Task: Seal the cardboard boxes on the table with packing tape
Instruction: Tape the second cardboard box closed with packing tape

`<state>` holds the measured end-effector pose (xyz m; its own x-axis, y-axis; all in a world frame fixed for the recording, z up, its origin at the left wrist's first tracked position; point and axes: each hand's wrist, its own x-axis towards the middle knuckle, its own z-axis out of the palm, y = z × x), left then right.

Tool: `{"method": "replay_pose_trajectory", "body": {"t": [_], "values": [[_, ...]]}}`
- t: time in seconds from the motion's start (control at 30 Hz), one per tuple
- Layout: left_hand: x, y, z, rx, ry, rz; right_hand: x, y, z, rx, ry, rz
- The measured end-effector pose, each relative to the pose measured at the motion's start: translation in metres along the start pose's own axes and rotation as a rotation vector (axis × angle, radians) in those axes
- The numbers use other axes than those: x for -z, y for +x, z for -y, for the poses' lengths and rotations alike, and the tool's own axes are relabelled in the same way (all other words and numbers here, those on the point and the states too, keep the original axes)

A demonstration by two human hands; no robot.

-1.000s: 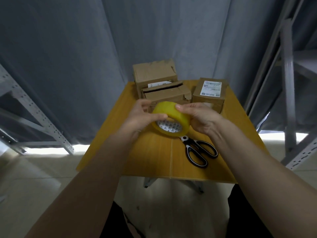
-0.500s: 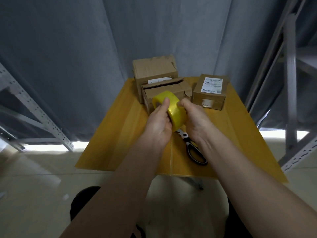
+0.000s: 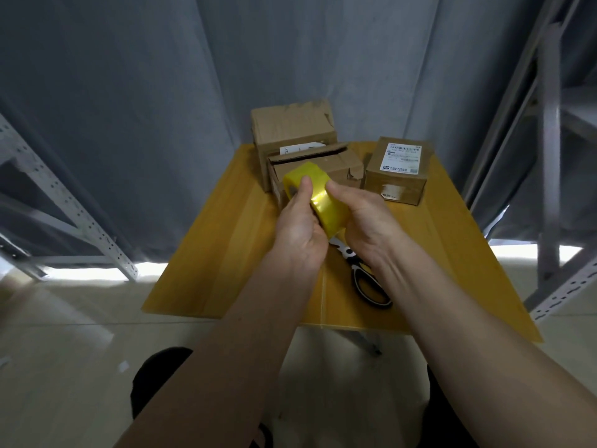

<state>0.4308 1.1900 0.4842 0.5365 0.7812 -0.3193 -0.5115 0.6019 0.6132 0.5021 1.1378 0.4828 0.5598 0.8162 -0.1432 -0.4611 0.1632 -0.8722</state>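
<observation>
A yellow roll of packing tape point(image 3: 318, 197) is held upright on its edge above the table between both hands. My left hand point(image 3: 300, 231) grips its left side, thumb lying on the band. My right hand point(image 3: 361, 218) grips the right side, thumb touching the band. Behind the roll sits a small cardboard box point(image 3: 342, 161) with its flaps partly raised. A taller box point(image 3: 290, 127) stands behind it. To the right is a closed box point(image 3: 399, 169) with a white label on top.
Black-and-white scissors point(image 3: 368, 282) lie on the yellow table point(image 3: 226, 253) under my right wrist. Grey metal shelving frames stand at the left point(image 3: 64, 202) and right point(image 3: 549, 156). A grey curtain hangs behind the table.
The roll has turned from lying flat with its hole facing me to standing on edge. Both hands moved forward with it toward the small box.
</observation>
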Motion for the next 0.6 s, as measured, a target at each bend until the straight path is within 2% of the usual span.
{"method": "replay_pose_trajectory", "body": {"t": [0.2,0.3,0.47,0.6], "values": [[0.001,0.002,-0.005,0.033,-0.033,-0.021,0.001,-0.002,0.001,-0.001,-0.014,0.069],[0.002,0.0,-0.001,0.047,-0.014,-0.036,-0.003,-0.001,0.001,-0.011,-0.123,-0.032],[0.002,0.001,0.006,0.04,0.004,-0.06,-0.006,0.0,-0.003,-0.075,-0.074,-0.118],[0.004,0.003,0.006,0.039,-0.013,-0.033,0.0,-0.003,0.001,-0.09,-0.031,0.044]]}}
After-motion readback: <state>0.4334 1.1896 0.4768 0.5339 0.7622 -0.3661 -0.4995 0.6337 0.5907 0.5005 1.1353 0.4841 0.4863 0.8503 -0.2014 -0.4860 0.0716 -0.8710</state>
